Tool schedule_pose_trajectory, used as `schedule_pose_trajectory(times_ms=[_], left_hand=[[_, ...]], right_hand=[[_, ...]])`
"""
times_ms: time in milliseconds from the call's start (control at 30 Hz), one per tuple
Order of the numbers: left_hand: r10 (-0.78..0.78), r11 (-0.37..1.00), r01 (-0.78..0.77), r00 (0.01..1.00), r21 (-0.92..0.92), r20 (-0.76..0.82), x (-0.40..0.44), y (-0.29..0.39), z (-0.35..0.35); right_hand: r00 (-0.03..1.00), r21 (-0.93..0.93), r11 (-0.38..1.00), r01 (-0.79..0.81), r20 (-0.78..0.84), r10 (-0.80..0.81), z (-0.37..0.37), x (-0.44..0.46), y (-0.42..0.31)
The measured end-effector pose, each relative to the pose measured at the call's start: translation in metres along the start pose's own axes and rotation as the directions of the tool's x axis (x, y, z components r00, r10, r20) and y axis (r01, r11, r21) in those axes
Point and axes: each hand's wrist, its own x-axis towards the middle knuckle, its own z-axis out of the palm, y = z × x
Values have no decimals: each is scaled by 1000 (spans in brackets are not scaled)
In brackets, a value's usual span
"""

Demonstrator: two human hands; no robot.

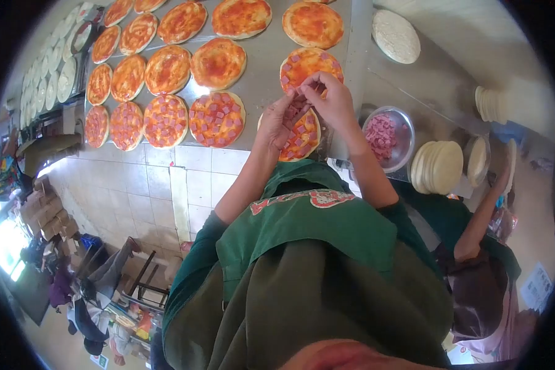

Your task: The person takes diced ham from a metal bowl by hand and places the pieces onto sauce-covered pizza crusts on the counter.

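My left hand (277, 123) is cupped with fingers curled around pink diced ham (298, 107). Its fingertips meet those of my right hand (333, 102), which is closed in a pinch; what lies between its fingers is hidden. Both hands hover over the nearest sauced pizza base (303, 137), partly covering it; ham cubes lie on its red sauce. Just beyond my right hand is another pizza base (311, 65) with ham cubes, mostly near its edge. To the right of my right forearm, a metal bowl (407, 157) holds more diced ham.
Left on the metal table (259, 80), a front row of ham-topped pizzas (217, 119) lies before several sauce-only bases (219, 63). Plain bases (439, 168) are stacked beside the bowl. A co-worker's arm (484, 206) reaches in at right. Another plain base (396, 36) lies farther back.
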Motion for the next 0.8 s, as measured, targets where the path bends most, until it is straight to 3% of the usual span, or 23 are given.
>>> schedule_pose_trajectory(times_ms=[67, 200, 300, 500, 600, 800], left_hand=[[-1, 998, 0, 1000, 70, 11, -1, -1, -3], [6, 1000, -7, 998, -20, -59, 2, -4, -4], [-16, 999, 14, 999, -47, -38, 4, -4, -7], [-99, 992, 95, 994, -85, -38, 0, -1, 1], [-138, 988, 137, 990, -74, -1, 2, -5, -3], [-136, 990, 135, 990, -25, -25, 3, -7, 0]], right_hand=[[999, -35, 999, -18, 35, 19, -2, 1, -2], [999, -45, 999, 10, 43, -8, -1, 1, 3], [997, 76, 997, -8, 72, 3, -4, 0, 4], [985, 63, 989, 135, 102, -141, -18, -3, -4], [980, 108, 993, 44, 191, -64, -23, -4, 8], [974, 166, 982, 90, 192, -122, -24, -3, 21]])
